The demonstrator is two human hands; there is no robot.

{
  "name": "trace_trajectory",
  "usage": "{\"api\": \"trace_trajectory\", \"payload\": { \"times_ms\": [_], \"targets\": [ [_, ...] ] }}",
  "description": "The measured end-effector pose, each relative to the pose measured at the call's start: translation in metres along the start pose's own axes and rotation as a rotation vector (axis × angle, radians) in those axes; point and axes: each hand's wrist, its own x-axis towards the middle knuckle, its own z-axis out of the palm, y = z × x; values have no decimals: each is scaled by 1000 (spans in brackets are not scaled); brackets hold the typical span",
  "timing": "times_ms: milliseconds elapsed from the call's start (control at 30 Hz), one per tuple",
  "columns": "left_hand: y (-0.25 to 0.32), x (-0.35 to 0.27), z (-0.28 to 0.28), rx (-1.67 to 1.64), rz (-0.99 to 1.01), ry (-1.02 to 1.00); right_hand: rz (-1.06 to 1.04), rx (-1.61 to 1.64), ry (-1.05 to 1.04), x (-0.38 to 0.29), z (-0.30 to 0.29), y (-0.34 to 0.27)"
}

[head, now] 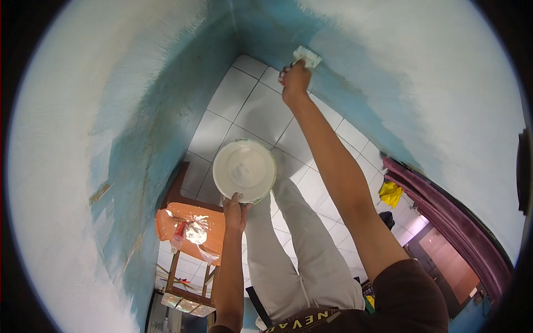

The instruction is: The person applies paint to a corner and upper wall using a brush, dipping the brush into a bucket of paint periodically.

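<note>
My left hand (236, 211) grips the near rim of a round bowl (224, 168) with whitish paint inside, held in front of my legs. Farther out, my right hand (296, 79) is closed around the handle of a wide paintbrush (308, 56) with pale, paint-covered bristles. The brush is at the right-hand wall (354, 100), low down near the corner; whether the bristles touch it I cannot tell. That wall is white higher up, with a blue-green band still showing along its lower part. Some paint marks the fingers of my right hand.
At the left, a wooden chair (191, 245) holds a bottle (179, 235) and white paint spatter. The left wall (137, 154) is patchy blue and white. White tiles (262, 108) cover the floor. A purple curtain (441, 208) and a yellow bag (390, 194) are at the right.
</note>
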Motion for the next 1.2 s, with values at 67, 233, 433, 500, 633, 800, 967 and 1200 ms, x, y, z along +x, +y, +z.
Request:
{"api": "trace_trajectory", "payload": {
  "times_ms": [67, 233, 433, 500, 633, 800, 967, 1200],
  "targets": [
    [7, -4, -9, -2, 2, 1, -67, -12, -49, -57, 21, -46],
    [11, -9, 5, 18, -27, -50, -467, -139, -186, -143, 23, -106],
    [6, -4, 1, 21, -48, -34, -634, -207, -35, -67, -1, -65],
    [1, 0, -5, 8, -34, -43, -629, -464, 98, -36, -14, -28],
    [-6, 3, -9, 53, -5, -55, -627, -563, 165, 15, -37, 27],
    [-13, 2, 6, 24, -14, -22, 136, -90, 83, 45, -63, 29],
    [-3, 5, -38, 91, -61, -29, -85, -28, -34, -45, -29, -51],
    [0, -10, -2, 83, -33, -47, -548, -215, -136, -164, -28, -146]
  ]
}}
